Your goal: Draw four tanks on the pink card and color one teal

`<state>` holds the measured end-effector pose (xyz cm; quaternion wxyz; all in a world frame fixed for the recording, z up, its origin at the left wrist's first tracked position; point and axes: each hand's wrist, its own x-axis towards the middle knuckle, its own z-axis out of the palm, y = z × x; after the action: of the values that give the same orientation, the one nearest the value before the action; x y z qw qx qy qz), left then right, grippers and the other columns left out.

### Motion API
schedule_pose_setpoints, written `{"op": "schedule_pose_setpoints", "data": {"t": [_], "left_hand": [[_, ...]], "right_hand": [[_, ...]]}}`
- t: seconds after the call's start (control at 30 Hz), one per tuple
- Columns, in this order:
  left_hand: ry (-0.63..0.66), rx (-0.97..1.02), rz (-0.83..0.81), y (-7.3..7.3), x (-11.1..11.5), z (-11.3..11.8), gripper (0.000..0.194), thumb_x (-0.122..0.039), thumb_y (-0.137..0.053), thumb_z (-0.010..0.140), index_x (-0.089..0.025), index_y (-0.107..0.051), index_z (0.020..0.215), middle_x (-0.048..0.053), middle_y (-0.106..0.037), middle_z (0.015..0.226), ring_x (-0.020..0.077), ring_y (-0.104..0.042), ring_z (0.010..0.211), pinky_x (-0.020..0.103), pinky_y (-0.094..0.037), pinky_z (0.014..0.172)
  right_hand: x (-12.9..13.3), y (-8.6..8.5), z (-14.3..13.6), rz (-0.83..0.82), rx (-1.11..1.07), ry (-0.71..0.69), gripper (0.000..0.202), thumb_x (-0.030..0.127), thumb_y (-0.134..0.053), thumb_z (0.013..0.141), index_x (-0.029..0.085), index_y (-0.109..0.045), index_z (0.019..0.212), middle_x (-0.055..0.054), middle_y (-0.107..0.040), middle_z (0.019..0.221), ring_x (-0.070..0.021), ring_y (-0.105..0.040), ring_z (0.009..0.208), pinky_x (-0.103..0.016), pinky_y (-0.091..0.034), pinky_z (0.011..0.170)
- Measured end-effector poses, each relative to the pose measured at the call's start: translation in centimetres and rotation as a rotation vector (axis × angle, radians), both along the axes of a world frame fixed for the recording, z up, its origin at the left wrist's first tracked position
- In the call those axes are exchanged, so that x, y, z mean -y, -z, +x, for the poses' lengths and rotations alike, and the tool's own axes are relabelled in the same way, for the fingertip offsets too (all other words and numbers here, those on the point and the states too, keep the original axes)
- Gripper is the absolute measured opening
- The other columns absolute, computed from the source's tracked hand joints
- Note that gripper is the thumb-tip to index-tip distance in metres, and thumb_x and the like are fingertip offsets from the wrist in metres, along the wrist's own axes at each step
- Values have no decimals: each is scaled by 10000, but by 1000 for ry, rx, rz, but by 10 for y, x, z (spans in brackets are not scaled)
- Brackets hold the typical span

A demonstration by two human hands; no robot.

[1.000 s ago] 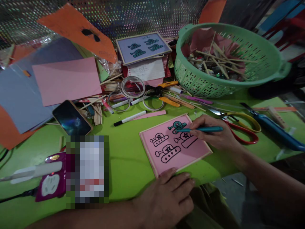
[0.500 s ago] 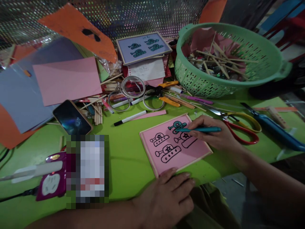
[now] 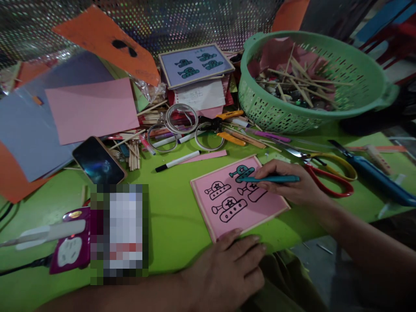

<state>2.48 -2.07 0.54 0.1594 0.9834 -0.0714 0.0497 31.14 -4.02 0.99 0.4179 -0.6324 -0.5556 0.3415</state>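
A pink card [image 3: 216, 173] with a pale wooden-stick border lies on the green table, bearing several black-outlined tank drawings. The upper right tank [image 3: 243, 171] is coloured teal; the others show pink inside their outlines. My right hand [image 3: 287, 180] grips a teal marker pen [image 3: 276, 178], its tip on the lower left of that tank. Part of the lower right tank is hidden behind my fingers. My left hand [image 3: 232, 264] lies flat with fingers extended, its fingertips at the card's near edge.
A green basket [image 3: 273, 110] of sticks and scraps stands at the back right. Scissors [image 3: 328, 169] and a blue cutter [image 3: 377, 175] lie right of the card. Tape rolls [image 3: 167, 119], a capped marker [image 3: 178, 160], a phone [image 3: 99, 160] and a purple power strip [image 3: 69, 242] are leftward.
The marker's tip has shifted slightly left and down along the upper right tank's base, and more teal covers it. My left hand has stayed in place.
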Motion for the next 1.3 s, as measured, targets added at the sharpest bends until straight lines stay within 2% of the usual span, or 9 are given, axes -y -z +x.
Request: {"op": "schedule_pose_setpoints", "data": {"t": [0.73,1.0,1.3], "left_hand": [[-10,37,0,1,0,-1,242,-340,-510,1073,-244,-696,1194,25,-585,1530,226,-497,1431,421,-294,1203],[-21,52,-5,-1,-1,0,188,-327,-550,1055,-233,-683,1148,22,-615,1498,230,-521,1413,419,-296,1193],[-29,73,-24,-2,-1,0,191,-328,-545,1056,-234,-685,1144,20,-625,1483,224,-525,1406,410,-293,1195]], "right_hand": [[0,-1,0,-8,6,-20,192,472,-794,851,286,-768,889,-34,-760,836,-201,-683,666,-342,-539,572],[1,-2,-1,23,-33,-9,127,387,-807,855,272,-756,871,-33,-766,855,-184,-697,693,-316,-535,572],[2,0,0,7,-52,-5,106,368,-803,857,275,-756,878,-31,-767,859,-177,-676,679,-313,-517,567]]}}
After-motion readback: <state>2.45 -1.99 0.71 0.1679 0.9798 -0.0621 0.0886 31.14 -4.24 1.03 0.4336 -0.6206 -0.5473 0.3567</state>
